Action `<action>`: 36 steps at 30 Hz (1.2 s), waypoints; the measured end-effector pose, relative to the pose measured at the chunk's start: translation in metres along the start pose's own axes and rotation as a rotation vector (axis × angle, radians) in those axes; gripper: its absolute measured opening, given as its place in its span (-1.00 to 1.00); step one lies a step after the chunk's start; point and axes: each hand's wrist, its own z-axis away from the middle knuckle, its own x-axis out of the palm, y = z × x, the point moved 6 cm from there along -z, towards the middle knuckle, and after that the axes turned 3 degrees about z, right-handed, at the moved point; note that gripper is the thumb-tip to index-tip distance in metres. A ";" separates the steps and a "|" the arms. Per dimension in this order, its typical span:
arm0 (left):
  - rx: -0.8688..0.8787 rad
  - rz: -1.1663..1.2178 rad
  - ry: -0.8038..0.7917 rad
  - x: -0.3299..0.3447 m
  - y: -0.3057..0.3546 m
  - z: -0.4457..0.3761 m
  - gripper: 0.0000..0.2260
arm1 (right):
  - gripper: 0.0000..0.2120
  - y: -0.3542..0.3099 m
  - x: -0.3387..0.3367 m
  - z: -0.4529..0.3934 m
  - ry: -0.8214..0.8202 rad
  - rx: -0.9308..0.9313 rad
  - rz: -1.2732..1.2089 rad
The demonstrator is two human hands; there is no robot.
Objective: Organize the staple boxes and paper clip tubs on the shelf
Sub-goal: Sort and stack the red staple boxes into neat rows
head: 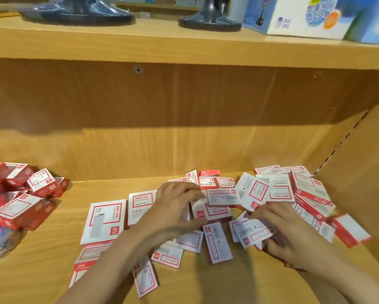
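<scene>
Both hands are working in the scattered staple boxes (258, 200) lying on the shelf (52, 260): left hand (173, 207) is seemingly gripping one, right hand (293, 235) pinching another.

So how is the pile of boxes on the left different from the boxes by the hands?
The left pile is heaped up, boxes tilted on each other; the boxes by the hands mostly lie flat and spread out. No hand touches the left pile; both hands are among the spread boxes. Both are red and white, on the same wooden shelf.
</scene>
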 end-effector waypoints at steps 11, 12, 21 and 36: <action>-0.003 0.012 -0.133 0.036 0.036 -0.047 -0.41 | -0.53 0.074 -0.038 0.030 0.179 0.220 -0.177; 0.004 0.012 -0.145 0.039 0.038 -0.048 -0.39 | -0.50 0.080 -0.037 0.032 0.165 0.237 -0.163; -0.142 0.004 0.005 0.041 0.027 -0.061 -0.43 | -0.53 0.077 -0.053 0.017 0.148 0.228 -0.112; -0.360 0.219 0.107 0.021 0.023 -0.042 -0.69 | -0.65 0.071 -0.052 -0.053 0.219 0.359 -0.586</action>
